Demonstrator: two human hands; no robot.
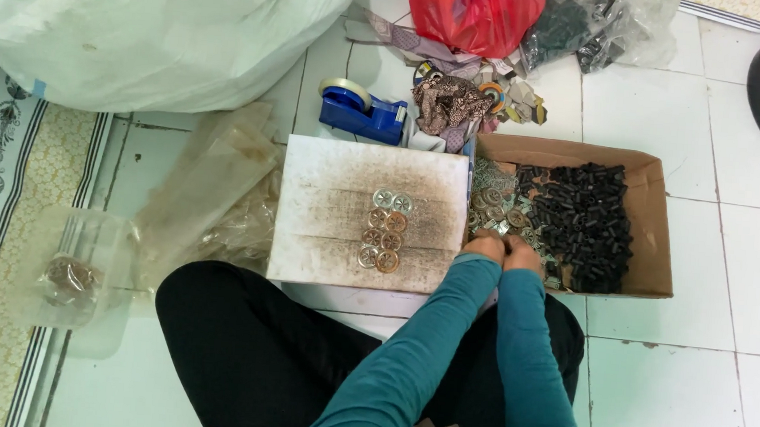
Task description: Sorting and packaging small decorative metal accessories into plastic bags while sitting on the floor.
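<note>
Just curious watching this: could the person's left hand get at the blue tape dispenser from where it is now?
Probably yes: the left hand is at the box edge, and only the flat white board lies before the blue tape dispenser.

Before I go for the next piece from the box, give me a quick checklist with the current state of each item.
1. Both hands in the cardboard box: ok, left hand and right hand are side by side at its near-left corner.
2. A piece held: cannot tell, fingers are curled.
3. Round metal pieces in box within reach: ok, just beyond the hands.
4. Black pieces apart from them: ok, piled to the right.
5. White board has room: ok, the rows of round pieces take up only the middle.
</note>
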